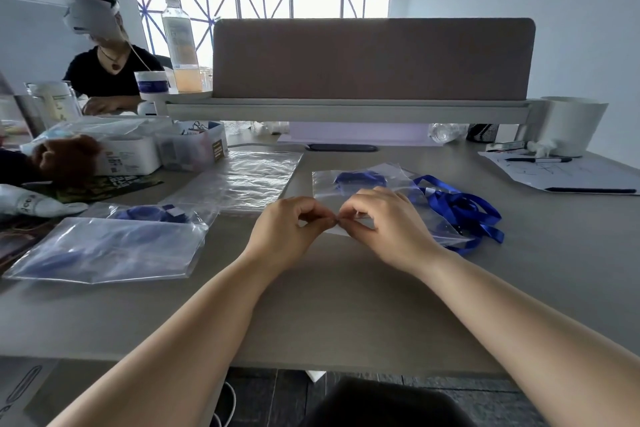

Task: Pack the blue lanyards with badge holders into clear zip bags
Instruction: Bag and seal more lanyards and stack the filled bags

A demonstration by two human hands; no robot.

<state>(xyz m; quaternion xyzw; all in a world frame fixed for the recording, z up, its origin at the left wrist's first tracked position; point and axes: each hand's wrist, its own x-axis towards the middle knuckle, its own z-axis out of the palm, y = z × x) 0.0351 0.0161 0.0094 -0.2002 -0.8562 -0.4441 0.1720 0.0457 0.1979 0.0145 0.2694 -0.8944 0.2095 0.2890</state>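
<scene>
A clear zip bag (367,184) lies on the desk in front of me with a blue lanyard (360,179) inside it. My left hand (287,232) and my right hand (384,222) both pinch the bag's near edge, fingertips almost meeting at its left corner. More loose blue lanyards (464,211) with clear badge holders lie tangled just right of the bag. To the left, two filled zip bags (104,250) hold blue lanyards. A stack of empty clear zip bags (249,180) lies between them and my hands.
A brown divider panel (370,59) on a shelf stands across the back. Boxes (187,149), a bottle (180,45) and clutter crowd the left, where another person sits. Paper with pens (561,173) and a white pot (571,125) are at the right.
</scene>
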